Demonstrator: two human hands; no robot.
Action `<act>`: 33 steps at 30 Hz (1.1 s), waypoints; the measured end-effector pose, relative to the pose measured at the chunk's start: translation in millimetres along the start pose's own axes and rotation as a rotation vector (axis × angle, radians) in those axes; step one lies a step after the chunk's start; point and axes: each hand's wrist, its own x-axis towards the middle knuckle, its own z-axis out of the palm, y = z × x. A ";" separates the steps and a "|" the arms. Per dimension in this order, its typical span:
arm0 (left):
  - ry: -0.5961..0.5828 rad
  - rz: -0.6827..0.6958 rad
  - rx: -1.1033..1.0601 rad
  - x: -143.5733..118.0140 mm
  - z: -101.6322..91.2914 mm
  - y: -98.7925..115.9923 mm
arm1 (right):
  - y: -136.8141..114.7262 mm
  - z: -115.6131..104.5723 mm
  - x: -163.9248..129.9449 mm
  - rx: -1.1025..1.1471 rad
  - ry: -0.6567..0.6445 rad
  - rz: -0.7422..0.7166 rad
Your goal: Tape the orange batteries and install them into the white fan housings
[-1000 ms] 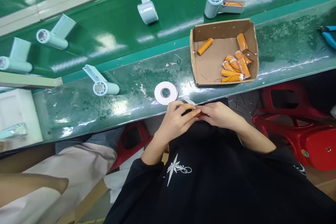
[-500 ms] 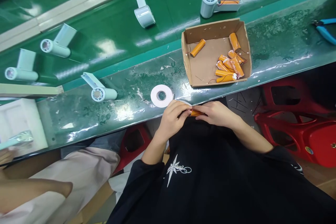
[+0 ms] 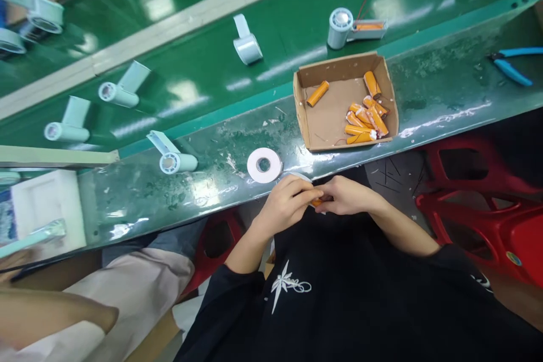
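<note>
My left hand (image 3: 288, 202) and my right hand (image 3: 341, 195) meet at the bench's front edge, both closed around one orange battery (image 3: 316, 202). Most of that battery is hidden by my fingers; a bit of white shows beside it. Just beyond my left hand, a roll of white tape (image 3: 264, 165) lies flat on the bench. Behind my hands stands an open cardboard box (image 3: 328, 119) with several orange wired batteries (image 3: 363, 116) inside.
Several pale blue handheld fan bodies (image 3: 178, 163) lie along the green line and bench. One fan (image 3: 340, 28) has an open handle with wires. Blue-handled pliers (image 3: 511, 62) rest at the right. A co-worker's arm (image 3: 55, 317) is at left, red stools (image 3: 487, 209) at right.
My view has shifted, so the bench items sit lower in the picture. Both hands keep the battery, with the fingers moved around it and less orange showing.
</note>
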 end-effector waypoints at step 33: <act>-0.525 -0.357 0.538 278.5 -59.2 -218.5 | -21.3 -249.2 110.0 -0.186 0.728 -0.111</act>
